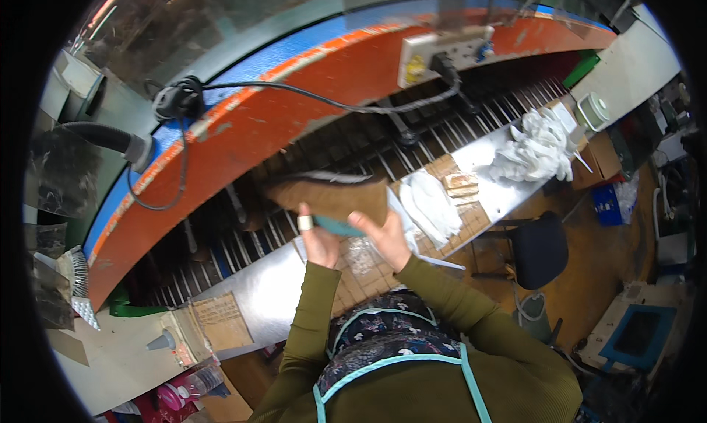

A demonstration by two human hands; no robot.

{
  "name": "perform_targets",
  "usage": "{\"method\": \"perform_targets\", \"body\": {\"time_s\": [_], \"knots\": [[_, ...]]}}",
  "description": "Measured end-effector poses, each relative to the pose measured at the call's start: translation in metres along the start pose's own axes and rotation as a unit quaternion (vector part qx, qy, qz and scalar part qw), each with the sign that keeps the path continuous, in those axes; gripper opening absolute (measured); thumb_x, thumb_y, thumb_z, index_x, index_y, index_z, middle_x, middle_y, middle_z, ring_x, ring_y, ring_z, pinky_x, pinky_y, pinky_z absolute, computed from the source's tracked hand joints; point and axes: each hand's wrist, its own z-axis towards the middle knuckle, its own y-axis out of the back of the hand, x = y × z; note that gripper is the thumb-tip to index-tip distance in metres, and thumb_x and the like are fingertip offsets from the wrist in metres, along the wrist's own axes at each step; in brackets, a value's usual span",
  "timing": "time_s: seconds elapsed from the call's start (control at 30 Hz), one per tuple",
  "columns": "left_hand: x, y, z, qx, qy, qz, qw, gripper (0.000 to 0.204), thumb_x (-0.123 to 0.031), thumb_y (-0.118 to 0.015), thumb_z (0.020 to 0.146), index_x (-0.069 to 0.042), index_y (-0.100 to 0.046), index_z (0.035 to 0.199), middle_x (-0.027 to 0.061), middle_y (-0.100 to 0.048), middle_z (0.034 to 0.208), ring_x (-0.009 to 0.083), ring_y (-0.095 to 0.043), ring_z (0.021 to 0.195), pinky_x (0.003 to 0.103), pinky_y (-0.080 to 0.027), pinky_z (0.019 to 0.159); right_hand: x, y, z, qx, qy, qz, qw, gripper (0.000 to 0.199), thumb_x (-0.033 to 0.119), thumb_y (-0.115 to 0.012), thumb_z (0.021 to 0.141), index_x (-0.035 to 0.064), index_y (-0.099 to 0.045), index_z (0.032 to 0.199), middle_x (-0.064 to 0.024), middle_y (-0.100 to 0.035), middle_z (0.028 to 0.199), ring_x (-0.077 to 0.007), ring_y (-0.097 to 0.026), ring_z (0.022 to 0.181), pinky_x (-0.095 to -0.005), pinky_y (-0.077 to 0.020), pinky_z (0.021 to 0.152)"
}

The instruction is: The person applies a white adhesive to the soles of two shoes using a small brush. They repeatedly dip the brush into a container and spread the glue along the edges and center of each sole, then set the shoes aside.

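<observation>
Over the front ledge I hold a brown suede-like shoe upper [339,197] with both hands. It lies on its side, with a dark and whitish edge along the far side and a teal part [340,225] showing beneath it. My left hand [318,242] grips it from the near left, a pale wrap around one finger. My right hand [384,235] closes on its right end, the thumb lying across the brown surface. The fingers under the upper are hidden. Just right of my right hand, a white cloth [427,205] rests on the cardboard-covered ledge [375,272].
Beyond the ledge runs a rack of metal bars [412,154] below an orange panel [309,91]. A black cable [294,86] hangs across that panel to a socket strip [449,51]. White gloves or rags [537,147] lie farther right, above a dark chair [541,250].
</observation>
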Motion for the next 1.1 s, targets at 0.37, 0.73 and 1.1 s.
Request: {"method": "perform_targets", "body": {"time_s": [0.37, 0.73, 1.1], "knots": [[-0.080, 0.069, -0.030, -0.072, -0.050, 0.329, 0.940, 0.060, -0.040, -0.052, 0.096, -0.009, -0.036, 0.145, 0.0125, -0.062, 0.118, 0.0193, -0.062, 0.104, 0.031, -0.038, 0.084, -0.094, -0.003, 0.214, -0.069, 0.132, -0.121, 0.981, 0.061, 0.042, -0.076, 0.077, -0.0018, -0.059, 0.116, -0.0154, -0.065, 0.114, -0.0274, -0.061, 0.105, -0.0342, -0.0481, 0.091], [-0.057, 0.138, -0.116, -0.167, 0.086, 0.346, 0.919, 0.054, -0.032, -0.056, 0.095, -0.013, -0.040, 0.143, 0.0123, -0.063, 0.115, 0.0225, -0.064, 0.099, 0.030, -0.038, 0.075, -0.115, 0.069, 0.293, 0.436, -0.143, -0.530, 0.713, 0.032, 0.029, -0.072, 0.070, 0.0031, -0.071, 0.089, -0.0156, -0.070, 0.091, -0.0316, -0.068, 0.085, -0.0432, -0.0544, 0.076], [-0.063, 0.148, -0.100, -0.288, 0.075, 0.273, 0.915, 0.056, -0.030, -0.059, 0.094, -0.013, -0.036, 0.142, 0.0160, -0.060, 0.114, 0.0287, -0.061, 0.104, 0.035, -0.048, 0.081, -0.054, 0.317, 0.337, -0.346, -0.123, -0.738, 0.566, 0.077, 0.033, -0.063, 0.081, 0.0269, -0.027, 0.149, -0.0267, -0.031, 0.146, -0.0460, -0.019, 0.139, -0.0640, -0.0214, 0.106]]}}
